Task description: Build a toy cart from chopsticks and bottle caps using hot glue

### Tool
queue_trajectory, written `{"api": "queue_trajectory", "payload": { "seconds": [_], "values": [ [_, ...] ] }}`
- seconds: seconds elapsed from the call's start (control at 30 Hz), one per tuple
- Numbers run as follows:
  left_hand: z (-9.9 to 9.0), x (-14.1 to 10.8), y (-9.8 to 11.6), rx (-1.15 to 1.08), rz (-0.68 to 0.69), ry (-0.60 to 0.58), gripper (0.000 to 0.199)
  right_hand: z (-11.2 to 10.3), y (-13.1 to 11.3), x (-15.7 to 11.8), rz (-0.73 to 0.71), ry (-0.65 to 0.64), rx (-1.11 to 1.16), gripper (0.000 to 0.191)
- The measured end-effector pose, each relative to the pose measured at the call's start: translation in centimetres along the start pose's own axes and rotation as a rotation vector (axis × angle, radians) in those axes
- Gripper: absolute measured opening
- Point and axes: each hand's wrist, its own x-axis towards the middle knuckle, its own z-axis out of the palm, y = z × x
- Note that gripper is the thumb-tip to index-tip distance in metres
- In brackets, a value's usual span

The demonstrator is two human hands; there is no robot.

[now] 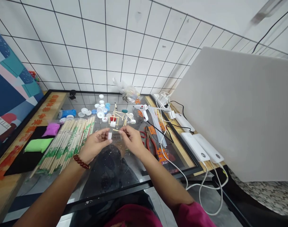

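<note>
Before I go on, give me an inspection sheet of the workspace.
Surface: glass table, small crumbs on it.
Job's things: left hand holds white cap, right hand short stick; stick frame beyond.
Clutter: chopsticks, loose caps, coloured packs left; glue gun, pliers right.
Hands: both closed on their pieces, apart.
Cables: white cable loops over right edge; black cable from glue gun.
Surroundings: tiled wall ahead, white panel right; other people, nothing seen.

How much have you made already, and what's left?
Some sticks look joined into a small frame. The left hand holds a white cap, the right hand a short stick. Loose caps and wrapped sticks lie unused; how many are still needed, I can't tell.
</note>
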Motion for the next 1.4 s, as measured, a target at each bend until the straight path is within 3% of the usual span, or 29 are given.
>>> {"api": "queue_trajectory", "payload": {
  "seconds": [0.1,0.3,0.57,0.67,0.8,0.97,1.1,1.33,1.4],
  "values": [
    [-0.2,-0.1,0.8,-0.318,-0.106,-0.07,0.044,-0.5,-0.8,-0.2,-0.218,0.043,-0.125,0.016],
    [-0.4,-0.4,1.5,-0.417,-0.059,-0.132,0.045,-0.9,-1.4,-0.6,-0.441,0.054,-0.265,0.016],
    [-0.2,-0.5,1.2,-0.343,-0.023,-0.123,0.046,-0.9,-1.3,-0.7,-0.41,-0.01,-0.351,0.024],
    [-0.2,-0.6,1.2,-0.251,0.056,-0.102,0.045,-0.8,-1.3,-0.8,-0.397,-0.033,-0.351,0.023],
    [-0.2,-0.9,1.6,0.005,0.276,-0.028,0.038,-0.6,-1.4,-0.7,-0.248,-0.076,-0.119,0.024],
    [-0.3,-1.4,2.2,0.354,0.52,-0.009,0.033,-0.2,-0.7,-0.1,0.218,-0.223,0.542,0.033],
    [-0.1,-1.7,2.3,0.463,0.64,-0.024,0.03,0.1,0.0,0.0,0.496,-0.304,0.84,0.043],
    [0.0,-1.9,2.1,0.516,0.757,-0.053,0.032,0.1,0.1,-0.1,0.587,-0.442,0.946,0.045],
    [0.0,-1.9,2.1,0.484,0.713,-0.039,0.032,0.1,-0.1,-0.1,0.508,-0.378,0.85,0.045]
  ]
}}
